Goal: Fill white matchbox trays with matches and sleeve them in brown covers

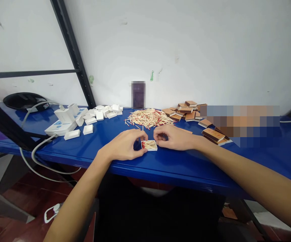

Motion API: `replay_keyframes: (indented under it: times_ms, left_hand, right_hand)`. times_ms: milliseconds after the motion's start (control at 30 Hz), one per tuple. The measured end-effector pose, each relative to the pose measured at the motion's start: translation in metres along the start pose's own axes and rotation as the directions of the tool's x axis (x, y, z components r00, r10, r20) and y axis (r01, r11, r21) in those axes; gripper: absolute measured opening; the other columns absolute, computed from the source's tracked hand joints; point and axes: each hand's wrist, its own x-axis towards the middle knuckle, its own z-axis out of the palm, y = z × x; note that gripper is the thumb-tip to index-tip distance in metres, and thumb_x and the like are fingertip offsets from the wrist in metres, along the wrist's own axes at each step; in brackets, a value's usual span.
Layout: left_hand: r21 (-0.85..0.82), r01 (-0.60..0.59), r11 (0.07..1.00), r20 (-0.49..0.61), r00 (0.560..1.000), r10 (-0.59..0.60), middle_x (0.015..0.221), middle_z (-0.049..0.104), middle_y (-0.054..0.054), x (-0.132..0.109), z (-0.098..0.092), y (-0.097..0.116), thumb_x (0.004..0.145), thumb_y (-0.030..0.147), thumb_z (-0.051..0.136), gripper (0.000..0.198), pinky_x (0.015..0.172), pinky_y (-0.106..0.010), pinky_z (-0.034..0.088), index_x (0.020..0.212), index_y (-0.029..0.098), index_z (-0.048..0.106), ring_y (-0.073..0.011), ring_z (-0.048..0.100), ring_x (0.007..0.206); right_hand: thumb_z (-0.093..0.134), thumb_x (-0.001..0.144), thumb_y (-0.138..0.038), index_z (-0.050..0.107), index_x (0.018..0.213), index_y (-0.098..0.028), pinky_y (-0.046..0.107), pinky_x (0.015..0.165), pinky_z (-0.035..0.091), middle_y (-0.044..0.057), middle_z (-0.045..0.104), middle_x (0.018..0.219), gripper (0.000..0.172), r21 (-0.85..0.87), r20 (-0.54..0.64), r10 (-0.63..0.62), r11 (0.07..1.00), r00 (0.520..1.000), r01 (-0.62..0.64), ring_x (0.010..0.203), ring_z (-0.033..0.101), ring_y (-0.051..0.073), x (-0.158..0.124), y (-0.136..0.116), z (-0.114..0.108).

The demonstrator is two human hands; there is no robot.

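A small white matchbox tray (152, 150) lies on the blue table with several red-tipped matches (149, 144) inside it. My left hand (127, 145) holds the tray's left end, thumb at the front corner and fingers at the back. At the right end, my right hand (172, 137) has its fingers curled together close to the rim. Whether anything is pinched in those fingers, I cannot make out. Just behind both hands spreads a heap of loose matches (149, 117), pale sticks with red heads.
White empty trays (100, 115) lie scattered at the back left, near a power strip (59, 127) with plugs and cables. Brown matchbox covers (187, 111) are piled at the back right, more of them (214, 134) nearer. A black shelf post (72, 50) rises on the left.
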Motion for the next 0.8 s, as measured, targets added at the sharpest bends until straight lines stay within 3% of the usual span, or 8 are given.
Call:
replay_keyframes:
  times_ms: [400, 633, 800]
  left_hand:
    - [-0.002, -0.003, 1.000, 0.009, 1.000, 0.003, 0.097, 0.069, -0.002, 0.001, -0.001, 0.000, 0.084, 0.029, 0.065, 0.020, 0.081, -0.032, 0.045, 0.101, 0.020, 0.062, -0.0190, 0.062, 0.088]
    - [0.006, 0.005, 1.000, 0.012, 1.000, -0.005, 0.102, 0.070, -0.003, 0.001, -0.001, 0.000, 0.084, 0.029, 0.067, 0.027, 0.082, -0.031, 0.045, 0.108, 0.018, 0.065, -0.0191, 0.063, 0.088]
    - [0.055, 0.012, 0.998, 0.035, 0.999, -0.014, 0.097, 0.068, -0.006, 0.001, -0.003, 0.001, 0.087, 0.033, 0.065, 0.034, 0.079, -0.032, 0.045, 0.117, 0.017, 0.068, -0.0198, 0.062, 0.085]
  right_hand:
    - [0.056, 0.076, -0.017, 0.055, 0.069, -0.019, 0.024, 0.054, 0.033, -0.004, 0.049, 0.063, 0.007, -0.007, -0.034, -0.038, 0.999, 0.999, 0.038, 0.056, 0.043, 0.010, 0.001, 0.001, 0.011]
    - [0.058, 0.081, -0.023, 0.060, 0.079, -0.020, 0.025, 0.054, 0.031, -0.008, 0.042, 0.051, 0.005, 0.027, -0.150, 0.041, 0.999, 0.988, -0.037, 0.049, 0.039, 0.010, 0.000, -0.010, 0.005]
    - [0.067, 0.083, -0.042, 0.062, 0.108, -0.020, 0.026, 0.055, 0.031, -0.007, 0.047, 0.057, 0.034, -0.010, -0.091, 0.036, 0.999, 0.995, -0.038, 0.052, 0.042, 0.012, -0.001, -0.009, 0.008]
